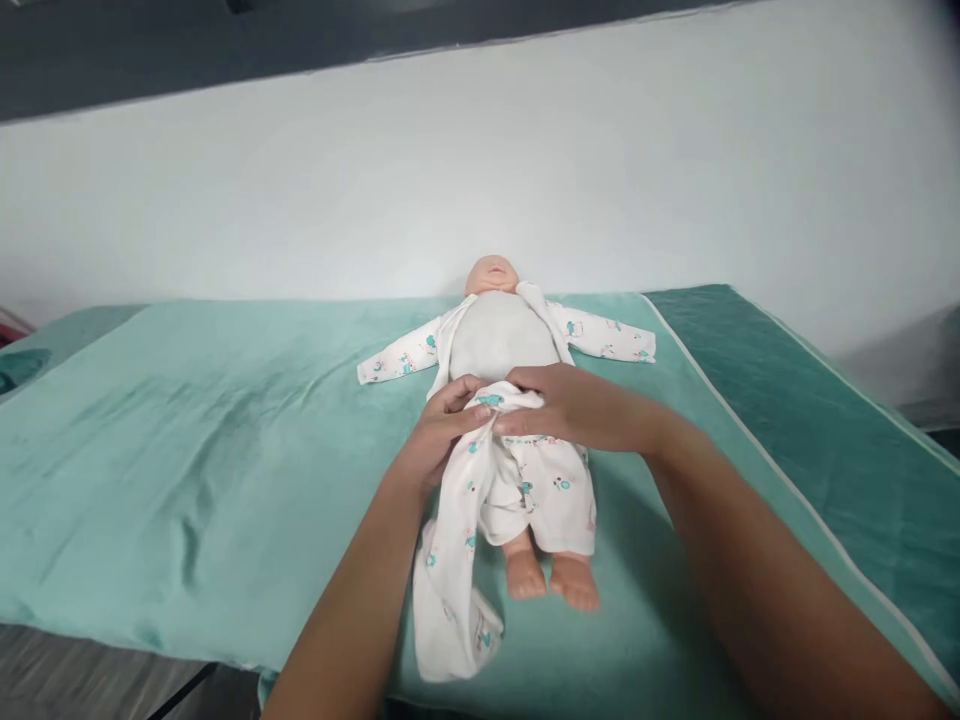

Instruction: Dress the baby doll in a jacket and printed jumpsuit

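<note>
A baby doll (501,400) lies on its back in the middle of the frame, head toward the top and bare feet (553,578) toward the bottom. It rests on a green sheet (187,440) that covers the surface. A darker green cloth (810,420) lies on the right side of the frame.

The doll wears a white suit (536,490) with little blue and pink pictures on it. The top of the suit is open, so the grey tummy (501,335) shows. The two sleeves (397,357) are spread out flat to the sides. A loose part of the suit (450,590) hangs down beside the doll's legs, toward the bottom of the frame.

Both hands are close together at the doll's waist. The left hand (439,430) pinches the white cloth with fingers and thumb. The right hand (577,405) lies across the tummy and grips the same bunched edge (501,400). So both hands are closed on the suit, almost touching each other.

It looks like the step here is working the suit at the doll's middle, either closing it over the tummy or opening it up. I cannot tell which. The next move would need a soft pull on the cloth while the doll stays flat, and the loose part by the legs should not get twisted.

No box, bag or basket is in view, so nothing is held inside anything.
</note>
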Available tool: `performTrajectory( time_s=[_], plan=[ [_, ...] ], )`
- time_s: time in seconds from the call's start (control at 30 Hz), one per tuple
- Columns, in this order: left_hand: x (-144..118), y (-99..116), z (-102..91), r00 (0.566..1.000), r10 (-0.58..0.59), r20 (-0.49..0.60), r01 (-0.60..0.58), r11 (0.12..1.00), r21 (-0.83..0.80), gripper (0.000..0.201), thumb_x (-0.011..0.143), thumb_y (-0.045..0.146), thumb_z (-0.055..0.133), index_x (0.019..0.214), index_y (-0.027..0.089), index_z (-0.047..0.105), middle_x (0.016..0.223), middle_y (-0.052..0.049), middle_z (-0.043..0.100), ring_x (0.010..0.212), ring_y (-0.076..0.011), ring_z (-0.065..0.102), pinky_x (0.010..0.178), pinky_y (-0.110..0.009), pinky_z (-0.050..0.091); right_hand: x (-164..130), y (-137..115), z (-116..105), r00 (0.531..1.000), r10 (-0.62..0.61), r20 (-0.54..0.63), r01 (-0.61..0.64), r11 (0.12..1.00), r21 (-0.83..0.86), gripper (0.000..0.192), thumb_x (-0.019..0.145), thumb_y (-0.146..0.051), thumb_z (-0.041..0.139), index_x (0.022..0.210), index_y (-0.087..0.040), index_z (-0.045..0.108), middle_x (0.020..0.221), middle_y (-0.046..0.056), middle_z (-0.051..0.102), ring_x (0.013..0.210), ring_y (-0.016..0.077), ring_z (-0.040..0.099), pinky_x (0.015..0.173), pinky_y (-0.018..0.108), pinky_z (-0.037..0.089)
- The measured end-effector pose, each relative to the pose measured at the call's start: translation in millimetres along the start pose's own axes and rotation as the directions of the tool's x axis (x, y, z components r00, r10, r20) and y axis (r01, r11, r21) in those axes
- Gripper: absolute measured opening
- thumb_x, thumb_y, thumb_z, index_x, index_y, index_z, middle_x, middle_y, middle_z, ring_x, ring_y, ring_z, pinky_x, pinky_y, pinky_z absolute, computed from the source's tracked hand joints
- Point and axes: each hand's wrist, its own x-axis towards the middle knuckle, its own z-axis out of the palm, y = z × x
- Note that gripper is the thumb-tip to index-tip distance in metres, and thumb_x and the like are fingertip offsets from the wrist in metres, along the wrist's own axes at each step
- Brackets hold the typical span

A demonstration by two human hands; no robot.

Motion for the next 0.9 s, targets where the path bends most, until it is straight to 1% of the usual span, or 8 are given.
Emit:
performTrajectory(
  time_s=[0.1, 0.17, 0.33, 0.47, 0.53, 0.63, 0.73, 0.9],
  plan=[
    [-0.2, -2.2, -0.3, 0.996, 0.016, -0.087, -0.014, 1.000, 0.022, 0.039, 0.063, 0.042, 0.082, 0.080, 0.018, 0.057, 0.068, 0.003, 0.059, 0.059, -0.0118, 0.055, 0.060, -0.024, 0.043, 19.2, -3.6, 4.3, 0.984, 0.046, 0.173, -0.064, 0.993, 0.100, 0.025, 0.069, -0.044, 0.075, 0.066, -0.020, 0.066, 0.059, -0.002, 0.056, 0.052, 0.0101, 0.044, 0.043, 0.022, 0.028],
    [0.1, -5.0, -1.4, 0.993, 0.035, -0.116, -0.030, 0.999, 0.045, 0.037, 0.066, 0.043, 0.081, 0.079, 0.019, 0.056, 0.067, 0.004, 0.057, 0.058, -0.0103, 0.053, 0.058, -0.022, 0.040, 22.8, -1.3, 9.1, 0.977, 0.069, 0.200, -0.099, 0.985, 0.142, 0.024, 0.071, -0.043, 0.074, 0.068, -0.019, 0.067, 0.059, -0.002, 0.057, 0.052, 0.0101, 0.046, 0.043, 0.022, 0.029],
    [-1.9, -7.2, -3.1, 0.993, 0.098, -0.070, -0.088, 0.987, 0.134, 0.038, 0.070, 0.049, 0.078, 0.084, 0.019, 0.061, 0.073, 0.003, 0.059, 0.064, -0.0102, 0.053, 0.061, -0.021, 0.040, 16.8, 7.0, 9.3, 0.989, 0.118, 0.095, -0.141, 0.945, 0.294, 0.021, 0.071, -0.038, 0.074, 0.073, -0.018, 0.067, 0.066, -0.001, 0.062, 0.057, 0.0119, 0.053, 0.049, 0.023, 0.037],
    [-7.1, -5.1, -0.2, 0.997, -0.025, 0.073, 0.010, 0.980, 0.197, 0.045, 0.059, 0.038, 0.087, 0.093, 0.017, 0.065, 0.080, 0.000, 0.064, 0.066, -0.0124, 0.056, 0.060, -0.022, 0.041, 18.0, 13.6, 9.8, 0.977, 0.214, -0.001, -0.179, 0.820, 0.543, 0.021, 0.070, -0.035, 0.073, 0.079, -0.018, 0.065, 0.068, 0.000, 0.062, 0.059, 0.0138, 0.056, 0.051, 0.025, 0.043],
    [-8.1, -7.2, 1.8, 0.997, -0.038, 0.063, 0.025, 0.982, 0.187, 0.036, 0.065, 0.034, 0.083, 0.091, 0.016, 0.067, 0.079, -0.001, 0.065, 0.066, -0.0132, 0.057, 0.060, -0.024, 0.043, 18.8, 14.9, 13.5, 0.968, 0.247, -0.032, -0.175, 0.767, 0.618, 0.025, 0.069, -0.034, 0.074, 0.085, -0.018, 0.065, 0.070, 0.000, 0.063, 0.061, 0.0148, 0.058, 0.053, 0.025, 0.045],
    [-6.3, -14.1, 3.7, 0.997, 0.059, -0.049, -0.054, 0.993, 0.105, 0.029, 0.074, 0.038, 0.076, 0.090, 0.016, 0.068, 0.078, -0.003, 0.067, 0.070, -0.0163, 0.061, 0.066, -0.027, 0.047, 16.6, 12.7, 17.7, 0.975, 0.219, -0.049, -0.159, 0.830, 0.534, 0.031, 0.069, -0.039, 0.076, 0.090, -0.018, 0.065, 0.073, 0.001, 0.065, 0.065, 0.0156, 0.059, 0.054, 0.025, 0.045],
    [-2.6, -20.6, 3.9, 0.975, 0.152, -0.160, -0.140, 0.987, 0.082, 0.028, 0.076, 0.040, 0.074, 0.092, 0.018, 0.067, 0.081, -0.002, 0.068, 0.076, -0.0174, 0.063, 0.070, -0.028, 0.048, 11.2, 9.2, 17.0, 0.996, 0.077, 0.045, -0.088, 0.937, 0.339, 0.032, 0.067, -0.036, 0.079, 0.093, -0.020, 0.068, 0.082, 0.001, 0.069, 0.073, 0.0185, 0.063, 0.059, 0.026, 0.047],
    [2.1, -23.9, 4.8, 0.944, 0.238, -0.227, -0.211, 0.968, 0.139, 0.030, 0.077, 0.045, 0.071, 0.091, 0.018, 0.066, 0.089, -0.002, 0.069, 0.082, -0.0166, 0.062, 0.073, -0.025, 0.047, -0.3, 11.4, 15.8, 0.995, 0.011, 0.097, -0.035, 0.968, 0.250, 0.029, 0.075, -0.032, 0.073, 0.103, -0.024, 0.072, 0.095, 0.000, 0.074, 0.088, 0.0223, 0.066, 0.073, 0.031, 0.049]
  ],
)
